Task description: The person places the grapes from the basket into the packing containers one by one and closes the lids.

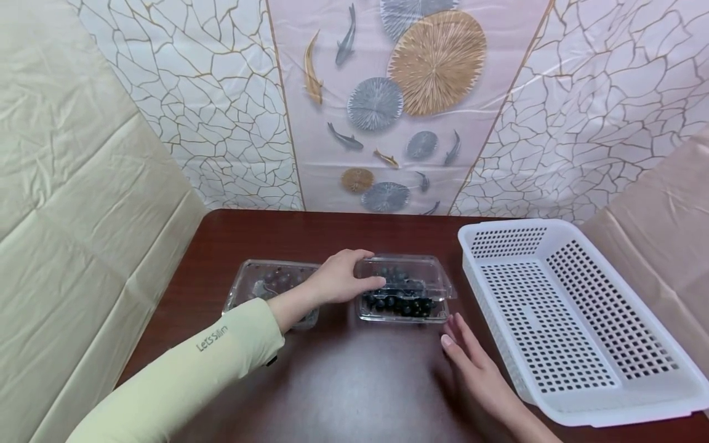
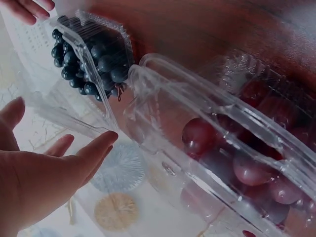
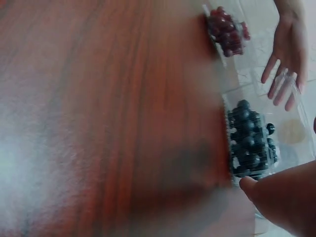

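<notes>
Dark grapes fill a clear plastic box in the middle of the table, its hinged lid tilted up. Beside that lid's left edge is my left hand, with fingers extended; in the left wrist view the fingertips are by the lid, contact hard to tell. My right hand is at the box's front right corner, fingers fairly straight; in the right wrist view its thumb comes up to that corner. A second clear box with red grapes sits to the left, partly hidden by my left forearm.
A large white perforated basket takes up the right side of the dark wooden table. Patterned cloth hangs behind the table, and pale cloth walls flank both sides.
</notes>
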A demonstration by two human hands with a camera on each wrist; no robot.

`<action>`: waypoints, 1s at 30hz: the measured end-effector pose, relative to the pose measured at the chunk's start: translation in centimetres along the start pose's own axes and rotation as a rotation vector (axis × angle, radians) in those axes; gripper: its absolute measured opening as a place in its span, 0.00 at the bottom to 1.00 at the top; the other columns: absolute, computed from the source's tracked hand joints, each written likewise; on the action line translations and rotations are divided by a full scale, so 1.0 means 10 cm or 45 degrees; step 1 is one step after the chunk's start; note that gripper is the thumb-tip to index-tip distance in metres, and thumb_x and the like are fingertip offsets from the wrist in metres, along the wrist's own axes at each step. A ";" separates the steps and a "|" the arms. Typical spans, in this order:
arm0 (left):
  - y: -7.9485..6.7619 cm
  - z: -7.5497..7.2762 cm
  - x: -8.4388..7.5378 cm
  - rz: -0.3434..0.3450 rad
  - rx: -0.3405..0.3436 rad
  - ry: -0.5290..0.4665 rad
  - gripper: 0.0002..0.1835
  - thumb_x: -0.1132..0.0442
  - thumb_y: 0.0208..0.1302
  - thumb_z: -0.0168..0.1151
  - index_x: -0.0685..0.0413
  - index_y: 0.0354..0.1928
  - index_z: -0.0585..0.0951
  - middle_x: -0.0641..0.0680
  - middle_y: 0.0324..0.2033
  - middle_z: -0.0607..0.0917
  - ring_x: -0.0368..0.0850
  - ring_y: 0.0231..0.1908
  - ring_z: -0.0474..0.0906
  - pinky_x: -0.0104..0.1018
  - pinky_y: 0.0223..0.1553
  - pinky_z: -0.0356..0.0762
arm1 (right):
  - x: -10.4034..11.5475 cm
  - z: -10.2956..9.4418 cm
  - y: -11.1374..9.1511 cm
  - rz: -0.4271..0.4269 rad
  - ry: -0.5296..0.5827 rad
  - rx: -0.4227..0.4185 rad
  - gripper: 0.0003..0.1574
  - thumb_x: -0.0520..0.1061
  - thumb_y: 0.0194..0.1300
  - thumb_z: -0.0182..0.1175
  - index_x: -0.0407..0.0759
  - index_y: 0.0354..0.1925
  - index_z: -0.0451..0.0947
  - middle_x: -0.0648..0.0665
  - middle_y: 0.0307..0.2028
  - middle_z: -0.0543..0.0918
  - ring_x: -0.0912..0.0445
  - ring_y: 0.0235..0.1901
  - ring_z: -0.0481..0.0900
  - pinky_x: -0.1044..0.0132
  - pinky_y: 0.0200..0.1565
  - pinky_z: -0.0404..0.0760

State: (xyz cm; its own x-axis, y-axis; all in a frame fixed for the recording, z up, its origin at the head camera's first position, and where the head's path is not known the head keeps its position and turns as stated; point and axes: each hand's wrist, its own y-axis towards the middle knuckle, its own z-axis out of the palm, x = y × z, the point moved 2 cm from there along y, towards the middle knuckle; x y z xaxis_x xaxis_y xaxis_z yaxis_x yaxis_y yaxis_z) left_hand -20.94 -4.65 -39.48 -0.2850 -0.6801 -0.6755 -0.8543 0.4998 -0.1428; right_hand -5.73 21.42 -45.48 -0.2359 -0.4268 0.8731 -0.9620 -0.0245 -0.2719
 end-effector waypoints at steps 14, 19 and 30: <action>-0.04 0.19 -0.03 0.106 0.095 0.243 0.33 0.50 0.72 0.72 0.46 0.76 0.76 0.63 0.81 0.63 0.63 0.78 0.63 0.60 0.74 0.71 | -0.14 0.09 0.16 0.083 0.625 -0.040 0.40 0.58 0.90 0.37 0.29 0.81 0.50 0.24 0.71 0.71 0.54 0.60 0.83 0.63 0.59 0.86; -0.04 0.23 -0.04 0.129 0.093 0.299 0.33 0.51 0.72 0.73 0.47 0.76 0.76 0.63 0.81 0.62 0.63 0.79 0.61 0.59 0.76 0.68 | -0.17 0.12 0.26 0.133 0.746 -0.057 0.38 0.58 0.90 0.36 0.26 0.74 0.58 0.29 0.59 0.81 0.50 0.53 0.88 0.58 0.57 0.88; -0.04 0.24 -0.04 0.125 0.101 0.305 0.33 0.51 0.72 0.73 0.46 0.76 0.77 0.62 0.81 0.62 0.62 0.80 0.59 0.59 0.76 0.68 | -0.18 0.16 0.44 0.205 0.863 -0.055 0.44 0.63 0.89 0.38 0.21 0.67 0.66 0.38 0.45 0.87 0.50 0.43 0.90 0.58 0.51 0.91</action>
State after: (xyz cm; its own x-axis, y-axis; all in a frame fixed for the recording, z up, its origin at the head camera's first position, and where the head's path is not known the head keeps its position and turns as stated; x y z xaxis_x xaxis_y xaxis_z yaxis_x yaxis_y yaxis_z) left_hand -19.49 -3.32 -40.91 -0.4679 -0.7288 -0.5000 -0.7831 0.6041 -0.1477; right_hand -9.32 20.63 -48.91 -0.3961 0.2369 0.8871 -0.9093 0.0332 -0.4149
